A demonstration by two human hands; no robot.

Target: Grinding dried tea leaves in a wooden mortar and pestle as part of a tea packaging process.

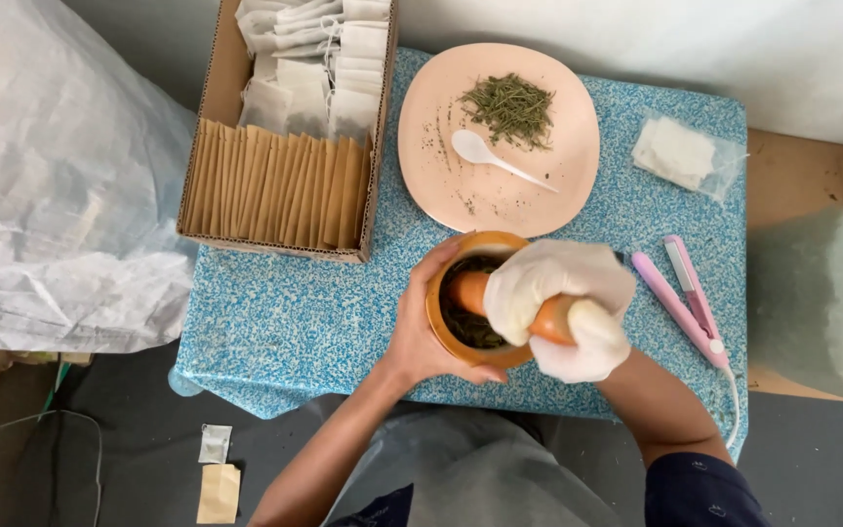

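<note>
Head view looks straight down on a small surface [285, 312] covered in blue speckled material. Near its front edge stands a wooden mortar [453, 337], and every other place is told from it. The left hand [420, 332], bare, wraps around the mortar's left wall, fingers curled against the wood. The right hand [563, 303], in a white glove, is closed around an orange wooden pestle [470, 291] that slants down into the bowl; its lower end sits among dark green crushed leaves [470, 330] inside the mortar.

Just behind the mortar lies a pale pink plate [446, 185], nearly touching its rim. On the plate rest a heap of dried green herb [511, 107] and a white plastic spoon [485, 154], with loose flecks scattered about.

Behind and to the left of the mortar sits an open cardboard box [209, 88], packed with a row of tan paper envelopes [275, 185] at the near end and white filter bags [314, 59] at the far end.

To the right of the mortar lies a pink hinged tool [683, 298] with a white cord. Farther behind on the right is a clear bag of white pieces [680, 151]. Left of the surface bulks a large translucent plastic sack [51, 176]. On the dark floor, below and left of the mortar, lie two small packets [217, 473].
</note>
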